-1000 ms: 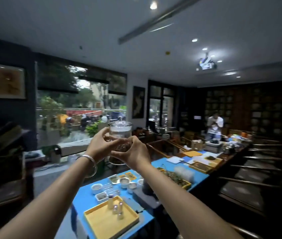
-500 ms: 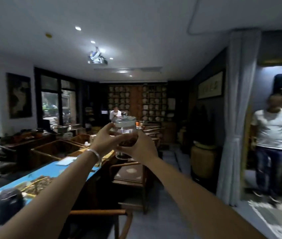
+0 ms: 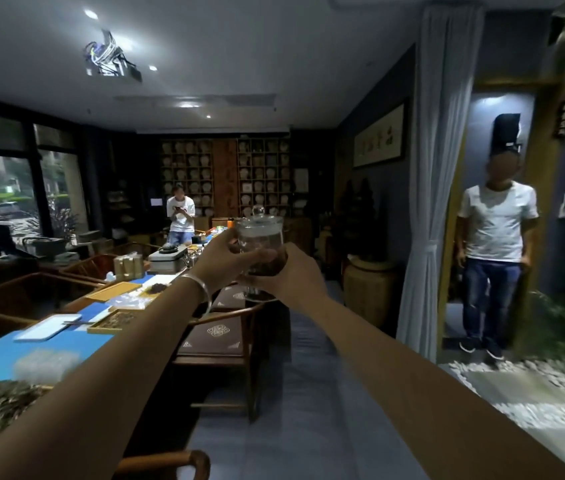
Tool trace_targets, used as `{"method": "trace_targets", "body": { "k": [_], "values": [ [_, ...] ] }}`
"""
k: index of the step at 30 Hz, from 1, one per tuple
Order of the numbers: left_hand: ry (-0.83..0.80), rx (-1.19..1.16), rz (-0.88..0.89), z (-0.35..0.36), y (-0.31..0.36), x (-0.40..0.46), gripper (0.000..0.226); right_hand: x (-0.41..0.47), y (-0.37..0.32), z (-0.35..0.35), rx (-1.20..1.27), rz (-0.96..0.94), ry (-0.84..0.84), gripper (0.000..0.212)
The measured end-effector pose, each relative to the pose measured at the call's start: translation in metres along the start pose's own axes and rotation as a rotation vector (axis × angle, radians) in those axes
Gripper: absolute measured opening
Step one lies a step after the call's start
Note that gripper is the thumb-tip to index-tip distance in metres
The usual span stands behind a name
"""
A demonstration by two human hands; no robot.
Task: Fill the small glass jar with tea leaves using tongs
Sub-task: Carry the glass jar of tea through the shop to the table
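My view has swung further right since a moment ago, and the table (image 3: pixel 4 355) now sits at the near left. I hold the glass jar (image 3: pixel 261 251) up at arm's length, lid (image 3: pixel 259 218) on, left hand (image 3: pixel 220 263) and right hand (image 3: pixel 288 277) both clamped around it, probably to check the dark tea leaves (image 3: pixel 269 266) at its bottom.

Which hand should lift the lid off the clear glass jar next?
Left, probably. The right hand cups the base of the clear glass jar with dark tea leaves, bearing it. The left hand grips higher on the side, nearer the knobbed glass lid.
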State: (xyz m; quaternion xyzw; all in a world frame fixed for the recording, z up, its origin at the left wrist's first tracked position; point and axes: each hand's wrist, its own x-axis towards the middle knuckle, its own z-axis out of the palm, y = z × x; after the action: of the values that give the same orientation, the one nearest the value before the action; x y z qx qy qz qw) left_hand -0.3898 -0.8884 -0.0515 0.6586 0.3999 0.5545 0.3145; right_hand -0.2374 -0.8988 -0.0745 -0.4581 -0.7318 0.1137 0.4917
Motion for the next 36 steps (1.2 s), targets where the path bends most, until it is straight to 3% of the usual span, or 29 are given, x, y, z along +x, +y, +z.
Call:
{"method": "trace_targets", "body": {
  "k": [3,5,10,18,21,25,33,36],
  "values": [
    [0.005,0.006,-0.032,-0.017,-0.036,0.049,0.068,0.046,0.028,0.038,0.035,0.029,0.004,0.046],
    [0.002,0.023,-0.044,-0.029,-0.057,0.086,0.074,0.082,0.046,0.063,0.072,0.055,-0.017,0.054],
    [-0.001,0.043,-0.055,-0.050,-0.105,0.169,0.062,0.163,0.086,0.115,0.147,0.084,-0.045,0.067],
    [0.085,0.007,-0.081,-0.073,-0.198,0.294,0.066,0.291,0.169,0.198,0.193,0.042,-0.073,0.077],
    [0.138,0.035,-0.069,-0.081,-0.233,0.338,0.065,0.344,0.205,0.234,0.229,0.008,-0.124,0.081],
    [0.259,0.067,-0.103,-0.101,-0.279,0.405,0.047,0.422,0.244,0.288,0.319,-0.029,-0.244,0.073],
    [0.497,0.164,-0.211,-0.190,-0.332,0.474,0.064,0.525,0.245,0.411,0.498,-0.134,-0.468,0.043],
    [0.540,0.184,-0.228,-0.229,-0.351,0.483,0.060,0.548,0.239,0.461,0.554,-0.153,-0.577,0.057]
  ]
}}
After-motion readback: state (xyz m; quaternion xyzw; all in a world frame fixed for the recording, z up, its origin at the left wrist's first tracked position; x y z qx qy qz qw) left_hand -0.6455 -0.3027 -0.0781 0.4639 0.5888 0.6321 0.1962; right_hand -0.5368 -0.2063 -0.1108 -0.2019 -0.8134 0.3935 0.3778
